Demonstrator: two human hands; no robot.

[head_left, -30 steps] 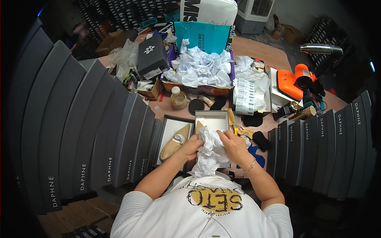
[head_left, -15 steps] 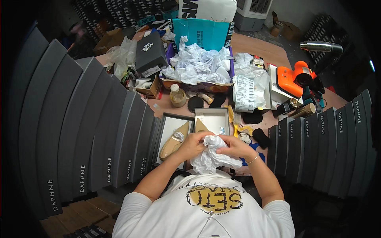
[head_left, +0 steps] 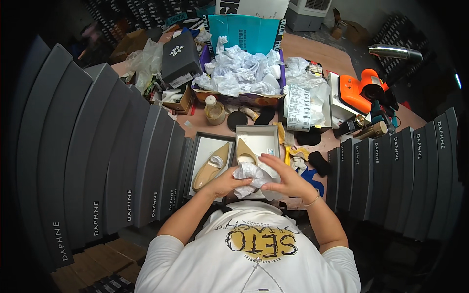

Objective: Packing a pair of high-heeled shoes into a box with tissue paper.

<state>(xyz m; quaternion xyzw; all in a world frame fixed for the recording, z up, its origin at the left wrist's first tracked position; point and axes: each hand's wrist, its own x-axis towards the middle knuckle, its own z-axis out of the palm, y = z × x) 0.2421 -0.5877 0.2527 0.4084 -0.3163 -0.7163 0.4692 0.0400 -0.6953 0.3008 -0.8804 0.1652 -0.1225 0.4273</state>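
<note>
My left hand (head_left: 227, 183) is closed on a crumpled sheet of white tissue paper (head_left: 250, 176), low over the front of the open shoe box (head_left: 277, 141). At the paper's right side my right hand (head_left: 289, 179) is spread, thumb apart from the stretched fingers, its palm towards the sheet. A beige pointed flat shoe (head_left: 207, 177) lies in the grey box lid (head_left: 186, 168) to the left, with a wad of white paper inside it. The second beige shoe (head_left: 245, 150) rests in the box, toe pointing away; the paper and my hands hide its rear.
Grey shoe boxes stand in rows at left (head_left: 112, 146) and right (head_left: 381, 176). Behind lie a bin of crumpled paper (head_left: 244, 73), a bottle (head_left: 214, 111), a round black tin (head_left: 237, 120), a label sheet (head_left: 298, 110) and an orange device (head_left: 355, 95). Cloths (head_left: 312, 180) lie to the right.
The tissue paper has been bunched smaller and moved slightly up and left. My right hand has gone from gripping the paper to spread fingers. More of the second shoe shows.
</note>
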